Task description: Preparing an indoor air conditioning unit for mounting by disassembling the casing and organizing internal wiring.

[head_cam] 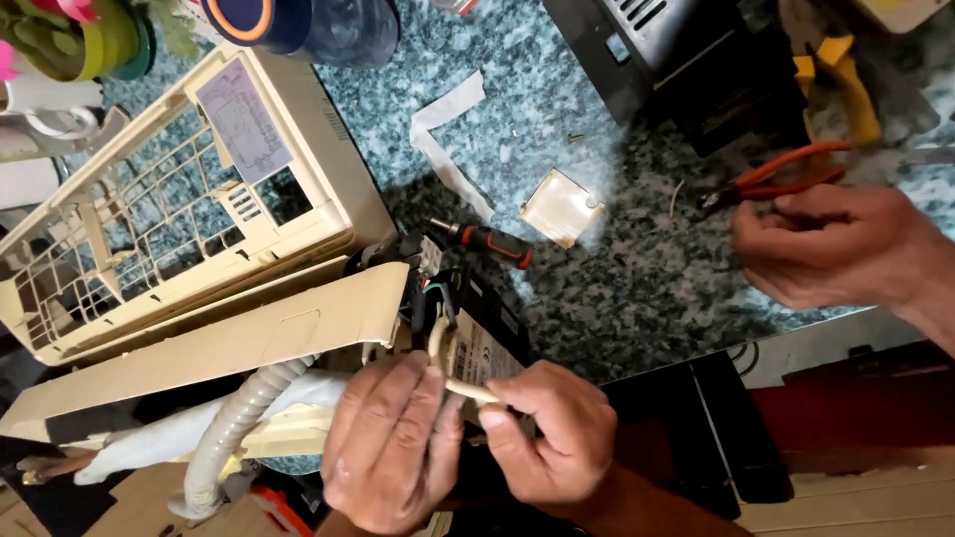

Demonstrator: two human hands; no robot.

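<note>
My left hand (393,447) and my right hand (547,438) meet at the bottom centre, both closed on a cream cable (438,348). The cable curves down out of a black electrical box (487,318) with coloured wires. That box sits at the end of a cream air-conditioner body (229,343). My right thumb and forefinger pinch the cable's lower end, and my left fingers wrap the bend beside them. Another person's hand (826,244) rests at the right on the granite counter (647,288), touching orange-handled pliers (786,174).
A cream plastic grille housing (199,199) lies at the left, with a grey corrugated hose (239,418) below it. A black-and-orange screwdriver (487,242), a small square plastic piece (562,207) and a white strip (448,139) lie mid-counter. A black case (676,50) stands at the back.
</note>
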